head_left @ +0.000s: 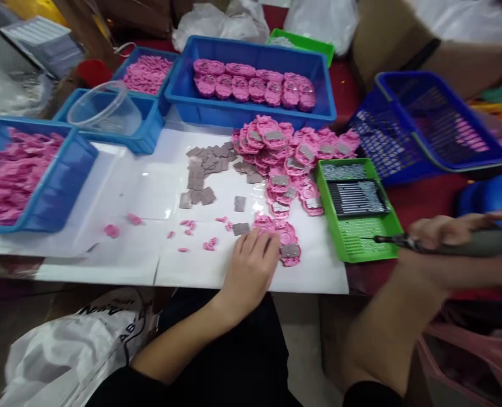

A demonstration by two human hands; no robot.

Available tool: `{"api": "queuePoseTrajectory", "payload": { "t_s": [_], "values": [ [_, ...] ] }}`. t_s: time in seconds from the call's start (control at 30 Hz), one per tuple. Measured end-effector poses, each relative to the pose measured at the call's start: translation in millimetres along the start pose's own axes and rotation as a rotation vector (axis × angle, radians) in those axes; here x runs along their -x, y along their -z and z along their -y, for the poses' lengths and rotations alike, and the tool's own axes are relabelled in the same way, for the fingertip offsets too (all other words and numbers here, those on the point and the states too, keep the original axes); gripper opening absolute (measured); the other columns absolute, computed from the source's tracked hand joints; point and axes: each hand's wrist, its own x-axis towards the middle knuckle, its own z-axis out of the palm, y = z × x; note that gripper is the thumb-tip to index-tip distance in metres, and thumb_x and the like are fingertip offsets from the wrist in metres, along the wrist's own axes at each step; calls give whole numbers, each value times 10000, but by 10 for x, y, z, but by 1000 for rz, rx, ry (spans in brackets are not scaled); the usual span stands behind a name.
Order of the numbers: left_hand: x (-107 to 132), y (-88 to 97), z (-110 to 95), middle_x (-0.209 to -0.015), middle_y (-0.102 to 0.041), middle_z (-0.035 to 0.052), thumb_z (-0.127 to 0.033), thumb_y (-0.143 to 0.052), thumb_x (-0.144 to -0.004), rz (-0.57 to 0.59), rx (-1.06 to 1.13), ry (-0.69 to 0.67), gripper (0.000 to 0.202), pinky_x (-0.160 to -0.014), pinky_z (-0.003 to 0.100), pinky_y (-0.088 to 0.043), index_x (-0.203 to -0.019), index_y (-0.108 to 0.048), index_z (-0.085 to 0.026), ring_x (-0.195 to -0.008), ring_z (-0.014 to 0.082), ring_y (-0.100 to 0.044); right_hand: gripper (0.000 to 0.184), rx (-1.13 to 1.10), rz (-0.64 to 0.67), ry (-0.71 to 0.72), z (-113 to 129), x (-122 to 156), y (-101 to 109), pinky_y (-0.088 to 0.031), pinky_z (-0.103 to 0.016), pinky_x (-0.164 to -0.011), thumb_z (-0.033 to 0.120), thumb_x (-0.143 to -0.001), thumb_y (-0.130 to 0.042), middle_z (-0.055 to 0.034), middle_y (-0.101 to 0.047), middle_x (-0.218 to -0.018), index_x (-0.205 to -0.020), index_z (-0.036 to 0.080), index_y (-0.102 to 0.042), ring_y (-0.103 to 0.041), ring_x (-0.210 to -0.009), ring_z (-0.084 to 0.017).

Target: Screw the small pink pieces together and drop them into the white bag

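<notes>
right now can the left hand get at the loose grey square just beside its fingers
Probably yes. The left hand rests flat on the white sheet, and the grey square lies bare just beyond its fingertips, with nothing on top of it or between them.

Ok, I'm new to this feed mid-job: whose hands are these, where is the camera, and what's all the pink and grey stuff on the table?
There is no machine here. The single view comes from a camera on the person's head, looking down at their own bare hands.

The left hand rests flat on the white sheet, fingertips on a pink plastic piece that carries a grey square.

The right hand grips a slim powered tool, its thin tip over a green tray of small dark parts; the picture is blurred there.

On the sheet lie a pile of pink pieces, loose grey squares and pink scraps. Blue bins behind and to the left hold more pink parts; one holds a clear tub. A blue basket sits to the right.
</notes>
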Motion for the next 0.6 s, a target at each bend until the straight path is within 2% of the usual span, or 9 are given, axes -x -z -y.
{"api": "queuePoseTrajectory", "payload": {
  "t_s": [0.07,0.13,0.17,0.27,0.33,0.43,0.6],
  "values": [
    [-7,-9,32,-1234,-807,177,-97,-654,-1074,-21,18,-42,311,-981,445,-598,-1380,-705,-65,-1177,333,-756,193,87,118,165,-12,-9,-21,-201,-219,-323,433,-764,-552,105,-343,-441,-812,252,-603,-237,-334,-110],
    [39,56,-5,-1227,-810,183,-82,-646,-1081,-61,41,-74,297,-978,456,-581,-1369,-714,-60,-1158,332,-758,214,134,171,228,-70,-4,-77,-218,-233,-307,424,-637,-570,105,-352,-420,-763,253,-593,-240,-310,-104],
    [74,100,-57,-1237,-811,188,-85,-650,-1086,-80,61,-91,289,-994,465,-569,-1365,-720,-62,-1168,331,-757,208,136,174,233,-102,-3,-103,-232,-238,-304,413,-618,-571,101,-357,-416,-745,250,-594,-247,-302,-103],
    [197,186,-317,-1237,-823,172,-94,-634,-1106,-91,161,-196,237,-1024,471,-532,-1311,-753,-81,-1204,304,-749,178,124,191,227,-171,-16,-132,-252,-240,-300,370,-609,-573,87,-367,-415,-720,237,-614,-266,-292,-102],
    [270,148,-504,-1220,-832,144,-97,-605,-1114,-60,216,-292,221,-1016,463,-524,-1255,-775,-98,-1200,277,-748,176,115,203,203,-195,-39,-104,-256,-238,-299,347,-603,-578,84,-371,-419,-727,233,-629,-277,-290,-104],
    [310,-37,-680,-1203,-837,128,-135,-618,-1116,-31,228,-368,203,-1007,449,-539,-1222,-789,-103,-1171,258,-750,163,110,216,182,-230,-75,-37,-263,-238,-298,334,-610,-583,84,-374,-424,-731,238,-634,-286,-290,-106],
    [174,-327,-775,-1183,-829,150,-107,-687,-1058,-43,240,-397,164,-1010,394,-573,-1187,-783,-78,-1150,268,-769,139,143,277,190,-288,-79,51,-267,-232,-320,383,-731,-639,102,-353,-450,-774,255,-607,-310,-314,-107]
  ]
}}
